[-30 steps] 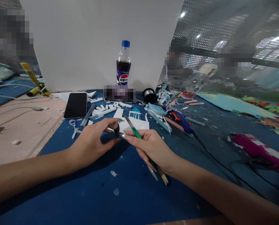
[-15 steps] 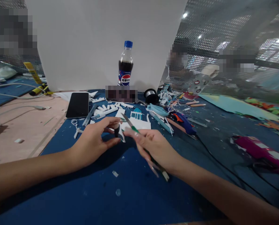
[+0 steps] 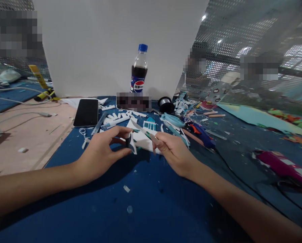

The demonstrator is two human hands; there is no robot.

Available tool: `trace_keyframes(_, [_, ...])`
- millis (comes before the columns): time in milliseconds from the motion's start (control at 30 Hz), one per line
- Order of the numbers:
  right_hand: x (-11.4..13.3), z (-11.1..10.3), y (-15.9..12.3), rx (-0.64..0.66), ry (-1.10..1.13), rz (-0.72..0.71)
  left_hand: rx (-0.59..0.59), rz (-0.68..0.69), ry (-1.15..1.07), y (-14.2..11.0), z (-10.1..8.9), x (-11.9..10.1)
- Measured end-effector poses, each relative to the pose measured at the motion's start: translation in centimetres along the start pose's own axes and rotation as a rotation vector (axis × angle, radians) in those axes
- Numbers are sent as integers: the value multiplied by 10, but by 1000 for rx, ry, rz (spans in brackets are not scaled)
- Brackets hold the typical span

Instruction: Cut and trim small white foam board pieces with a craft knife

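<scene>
My left hand (image 3: 102, 146) pinches a small curved black-and-white piece (image 3: 131, 143) between thumb and fingers, above the blue table. Closed round a slim green-handled knife (image 3: 143, 130), my right hand (image 3: 175, 150) is just to the right of that piece. The knife's pale, pointed blade slants up and left, its tip near my left fingertips; most of the handle is hidden in the fist. A white sheet (image 3: 144, 141) lies beneath, and beyond it a small white-and-teal grid-patterned piece (image 3: 150, 126).
Behind are a phone (image 3: 86, 113), white strips (image 3: 115, 121), a cola bottle (image 3: 139, 74) and a black spool (image 3: 165, 105). To the right lie a blue glue gun (image 3: 200, 133) and a magenta tool (image 3: 284, 165) with black cords. A white board (image 3: 110, 44) stands at the back.
My right hand has closed more tightly round the knife, and its handle end no longer shows below the hand. The left hand keeps its pinch. The whole view has shifted slightly.
</scene>
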State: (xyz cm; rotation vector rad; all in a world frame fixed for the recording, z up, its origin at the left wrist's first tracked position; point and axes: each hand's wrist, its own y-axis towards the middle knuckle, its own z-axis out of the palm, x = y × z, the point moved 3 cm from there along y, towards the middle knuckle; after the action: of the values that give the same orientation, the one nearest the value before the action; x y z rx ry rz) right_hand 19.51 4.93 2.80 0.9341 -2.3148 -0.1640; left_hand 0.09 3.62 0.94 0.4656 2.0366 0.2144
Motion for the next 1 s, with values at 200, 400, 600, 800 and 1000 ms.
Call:
trace_keyframes(200, [-2, 7, -1, 70, -26, -44, -26, 159, 208, -2, -3, -12])
trace_keyframes(400, [1, 7, -2, 34, -16, -70, -17, 130, 200, -1, -3, -11])
trace_keyframes(600, [-4, 6, -1, 67, 24, -35, -13, 99, 198, -1, -3, -10])
trace_keyframes(800, [2, 7, 1, 107, -6, -116, -1, 176, 202, -3, -4, -9])
trace_keyframes(1000, [7, 7, 0, 146, -90, -144, 21, 250, 161, -4, -4, -7])
